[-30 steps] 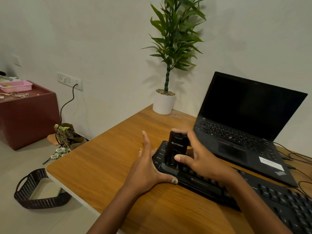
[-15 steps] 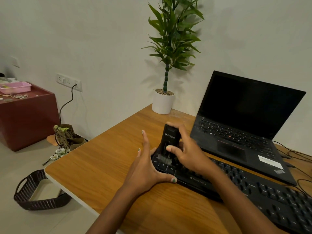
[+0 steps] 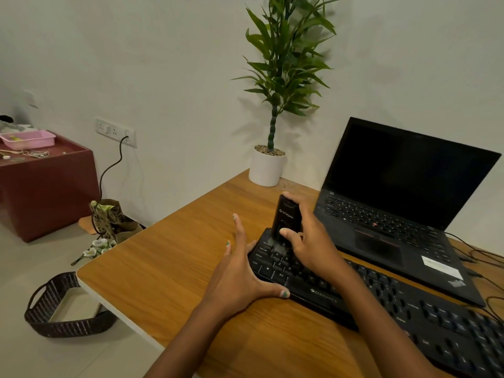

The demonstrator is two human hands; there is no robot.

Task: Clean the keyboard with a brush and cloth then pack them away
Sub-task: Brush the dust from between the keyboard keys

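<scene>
Wooden desk point(image 3: 169, 271) carries everything; places given relative to the keyboard point(image 3: 409, 309). Open black laptop point(image 3: 395, 208) sits just behind the keyboard, screen dark. Potted plant point(image 3: 268, 165) stands beyond the keyboard's left end, by the wall. Dark woven basket point(image 3: 65, 320) lies on the floor, well left of the keyboard. Left hand point(image 3: 237, 276) braces the keyboard's left end, fingers straight and spread, thumb along the front edge. Right hand point(image 3: 308, 241) grips the black brush point(image 3: 285, 222) (upright, slightly tilted), fingers curled round it, bristles touching the keys at the keyboard's left end. Cloth not in view.
</scene>
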